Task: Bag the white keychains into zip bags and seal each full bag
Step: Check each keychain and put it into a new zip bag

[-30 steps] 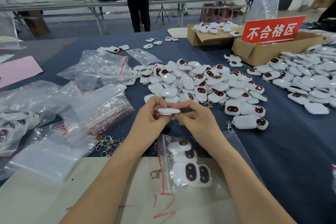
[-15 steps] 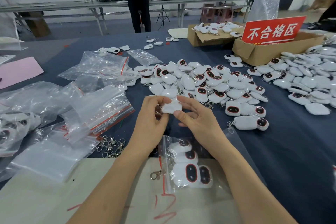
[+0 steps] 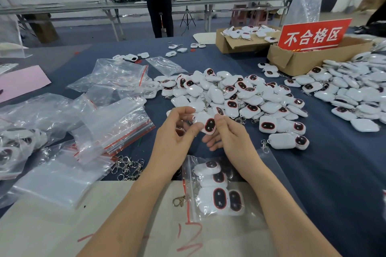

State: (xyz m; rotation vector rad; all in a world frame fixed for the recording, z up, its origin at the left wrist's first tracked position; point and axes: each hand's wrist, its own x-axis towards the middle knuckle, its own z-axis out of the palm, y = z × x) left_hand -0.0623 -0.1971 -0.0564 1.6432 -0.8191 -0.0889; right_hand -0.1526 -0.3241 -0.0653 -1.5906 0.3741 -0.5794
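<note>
Part-filled zip bag (image 3: 188, 175) lies flat on a pale board (image 3: 62, 225), mouth unsealed, several white keychains (image 3: 219, 198) inside; one metal clasp (image 3: 179, 201) pokes out of the bag's left edge. Just beyond the bag, both hands meet on one keychain (image 3: 206, 124), dark face up. Left hand (image 3: 177, 131): thumb and curled fingers pinch it. Right hand (image 3: 229, 135): thumb and forefinger pinch its edge, other fingers loosely spread beneath. Left of the bag: loose clasps (image 3: 129, 166), stacked empty bags (image 3: 112, 127). Beyond the bag: keychain pile (image 3: 240, 94). Far right of the bag: cardboard box (image 3: 302, 60) with a red sign (image 3: 313, 35).
</note>
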